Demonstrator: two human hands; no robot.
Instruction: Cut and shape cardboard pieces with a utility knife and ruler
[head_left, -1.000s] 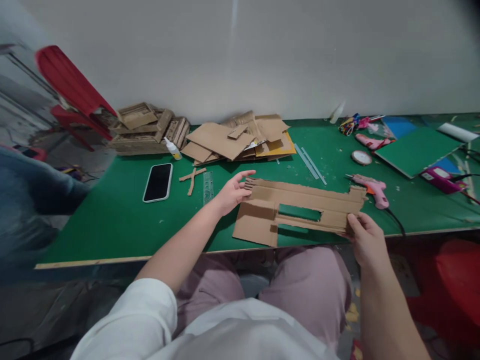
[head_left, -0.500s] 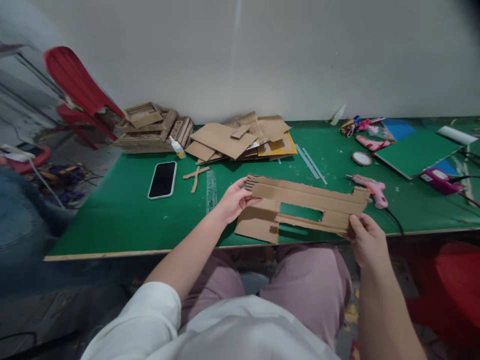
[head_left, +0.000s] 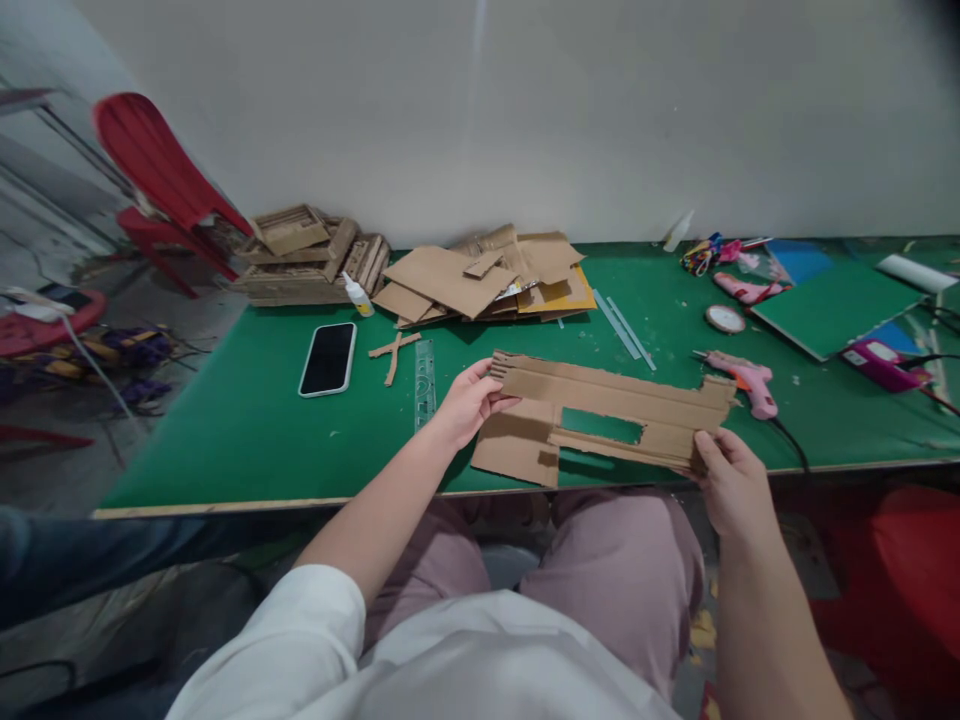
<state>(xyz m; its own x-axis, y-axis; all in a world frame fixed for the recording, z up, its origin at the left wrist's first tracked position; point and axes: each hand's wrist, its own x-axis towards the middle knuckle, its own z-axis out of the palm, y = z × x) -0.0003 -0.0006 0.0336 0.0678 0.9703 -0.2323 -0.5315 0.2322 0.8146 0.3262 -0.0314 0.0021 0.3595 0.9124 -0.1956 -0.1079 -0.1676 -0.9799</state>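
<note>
1. Cut cardboard piece [head_left: 600,382]: it is held up by both hands over the near edge of the green table [head_left: 247,460]. It has a long hole in it.
2. The left hand [head_left: 466,405] pinches its left end. The right hand [head_left: 731,470] pinches its right end, thumb on top. Both grips are closed on the cardboard.
3. A flat cardboard sheet [head_left: 514,445] shows under its left part. I cannot tell if the two are joined.
4. Left of that are a clear ruler [head_left: 424,375], a phone [head_left: 328,360] and a small glue bottle [head_left: 358,297]. A pink glue gun [head_left: 757,385] lies near the right hand.
5. At the back sit a messy cardboard pile [head_left: 457,280] and some brown boxes [head_left: 292,265], near a plain wall [head_left: 570,120].
6. A red chair [head_left: 150,160] stands past the table's left end.
7. Both arms reach forward, and the left forearm slants inward.
</note>
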